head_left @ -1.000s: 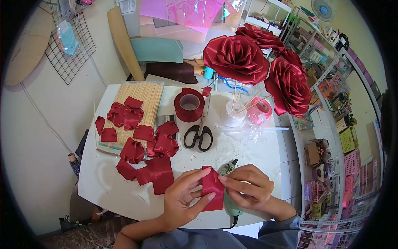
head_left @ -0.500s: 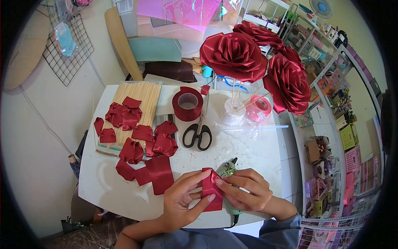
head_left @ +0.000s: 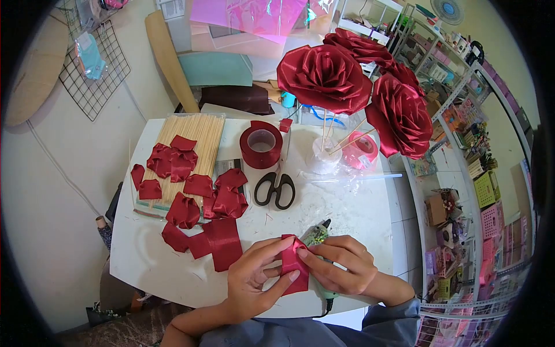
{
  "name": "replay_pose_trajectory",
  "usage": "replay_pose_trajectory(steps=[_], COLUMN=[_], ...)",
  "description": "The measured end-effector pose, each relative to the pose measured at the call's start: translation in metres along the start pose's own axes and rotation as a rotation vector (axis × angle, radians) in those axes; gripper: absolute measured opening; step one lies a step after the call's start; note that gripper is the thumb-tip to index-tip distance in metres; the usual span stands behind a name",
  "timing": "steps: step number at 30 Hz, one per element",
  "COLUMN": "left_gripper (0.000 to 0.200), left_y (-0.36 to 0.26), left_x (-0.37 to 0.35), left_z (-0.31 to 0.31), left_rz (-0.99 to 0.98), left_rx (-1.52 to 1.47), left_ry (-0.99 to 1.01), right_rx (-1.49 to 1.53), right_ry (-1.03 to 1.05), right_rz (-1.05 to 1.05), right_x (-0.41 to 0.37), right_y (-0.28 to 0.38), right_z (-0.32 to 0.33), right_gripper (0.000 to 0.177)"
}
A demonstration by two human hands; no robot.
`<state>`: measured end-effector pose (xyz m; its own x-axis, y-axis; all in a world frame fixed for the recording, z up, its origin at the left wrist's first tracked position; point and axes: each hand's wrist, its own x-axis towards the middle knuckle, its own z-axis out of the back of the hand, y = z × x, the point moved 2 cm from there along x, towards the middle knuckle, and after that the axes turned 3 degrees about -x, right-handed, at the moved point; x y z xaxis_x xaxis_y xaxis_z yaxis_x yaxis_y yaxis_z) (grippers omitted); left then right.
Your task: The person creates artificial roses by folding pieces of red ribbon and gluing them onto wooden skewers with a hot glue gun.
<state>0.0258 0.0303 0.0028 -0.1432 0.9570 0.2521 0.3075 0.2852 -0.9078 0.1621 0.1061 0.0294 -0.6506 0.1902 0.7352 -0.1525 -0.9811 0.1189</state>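
A short piece of dark red satin ribbon (head_left: pixel 296 276) is held between both hands near the table's front edge. My left hand (head_left: pixel 257 277) grips its left side, thumb on the front and fingers at the top edge. At the upper right corner, my right hand (head_left: pixel 342 266) pinches the ribbon, which is folded there. Behind my right hand lies a green glue gun (head_left: pixel 315 236), partly hidden, its dark nozzle pointing up and right. Left of my hands are flat ribbon pieces (head_left: pixel 224 246) and several shaped red petals (head_left: pixel 184 210).
Black-handled scissors (head_left: pixel 274 191) lie mid-table below a red ribbon roll (head_left: pixel 261 144). Bamboo sticks (head_left: pixel 199 130) are stacked at left, with petals on them. Large red ribbon roses (head_left: pixel 325 79) stand on sticks in a white holder (head_left: pixel 324 157), beside a pink roll (head_left: pixel 363 151). Shelves (head_left: pixel 480 173) line the right.
Almost nothing differs. Both hands keep the same grip on the ribbon, and the view has shifted very slightly.
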Motion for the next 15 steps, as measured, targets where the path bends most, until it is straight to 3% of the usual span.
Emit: replay_pose_trajectory(steps=[15], left_gripper=[0.048], left_y=[0.0013], left_x=[-0.0011], left_z=[0.0018], left_rz=[0.004], left_rx=[-0.005], left_ry=[-0.034], right_rx=[-0.009], right_ry=[0.015], right_rz=[-0.001], right_x=[0.0014], right_y=[0.0004], right_z=[-0.0032], right_gripper=[0.035])
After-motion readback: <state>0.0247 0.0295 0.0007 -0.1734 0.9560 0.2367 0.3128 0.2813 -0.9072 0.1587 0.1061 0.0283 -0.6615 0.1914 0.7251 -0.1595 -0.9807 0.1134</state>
